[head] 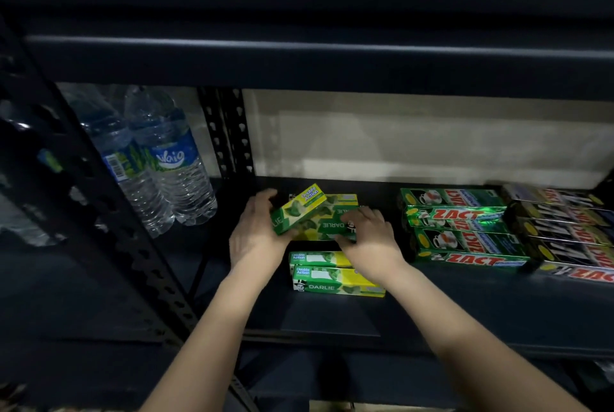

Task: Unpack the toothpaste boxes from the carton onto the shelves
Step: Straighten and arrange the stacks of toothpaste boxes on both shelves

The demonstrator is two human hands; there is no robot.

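Note:
On the dark shelf, my left hand grips a green and yellow Darlie toothpaste box, tilted up at its far end. My right hand holds the near edge of more Darlie boxes lying flat at the back. Two Darlie boxes lie side by side nearer the shelf front, partly under my right wrist. The carton is out of view.
Green Zact toothpaste boxes are stacked to the right, with dark Zact boxes beyond them. Two large water bottles stand in the bay to the left, behind a slotted metal upright. A shelf beam runs overhead.

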